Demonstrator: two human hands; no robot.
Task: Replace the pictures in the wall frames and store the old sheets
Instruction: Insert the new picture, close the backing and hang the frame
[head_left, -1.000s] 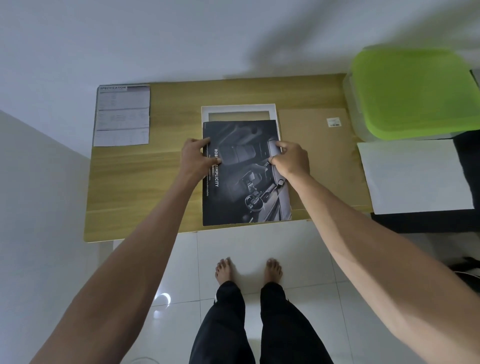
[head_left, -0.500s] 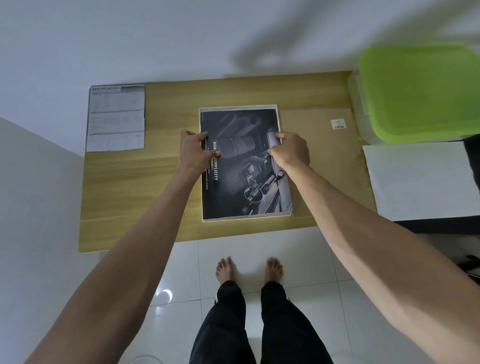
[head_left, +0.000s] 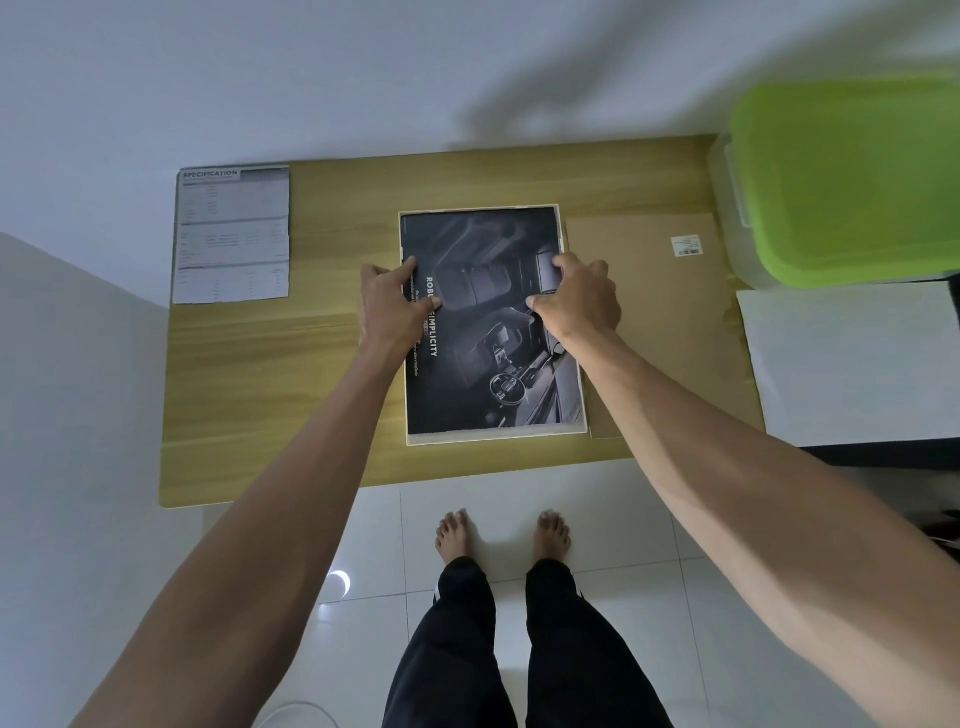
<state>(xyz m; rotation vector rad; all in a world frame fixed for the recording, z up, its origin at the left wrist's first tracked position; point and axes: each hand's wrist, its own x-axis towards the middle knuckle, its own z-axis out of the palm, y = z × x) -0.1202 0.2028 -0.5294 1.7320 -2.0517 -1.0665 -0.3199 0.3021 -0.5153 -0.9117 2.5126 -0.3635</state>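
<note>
**Dark print lying in the white frame on the wooden table**

A pale wooden table (head_left: 260, 389) stands against a plain white wall, filling the middle of the frame, with glossy white floor tiles below it and the person's bare feet and dark trousers at the bottom centre.

At the centre of the table lies a white frame (head_left: 496, 440), flat, with only thin white edges showing around a dark picture (head_left: 483, 338) that sits inside it. The picture shows a car interior and carries white lettering down its left side.

The left hand (head_left: 390, 306) rests on the picture's left edge, thumb and fingertips spread and pressing down on the sheet rather than closed around it. The right hand (head_left: 579, 299) sits on the right edge, fingers curled with their tips on the sheet and the frame border; whether it pinches the sheet or only presses on it cannot be told.

Just right of the frame, touching or nearly touching it, lies a brown backing board (head_left: 660, 322) with a small white label near its upper right corner. In the upper left of the table a printed sheet (head_left: 232, 235) headed "SPECIFICATION" lies flat, well apart from the frame.

In the upper right of the frame stands a clear plastic box with a lime green lid (head_left: 852, 176). Below it, at the right edge, a blank white sheet (head_left: 852, 364) lies on a dark surface.
</note>
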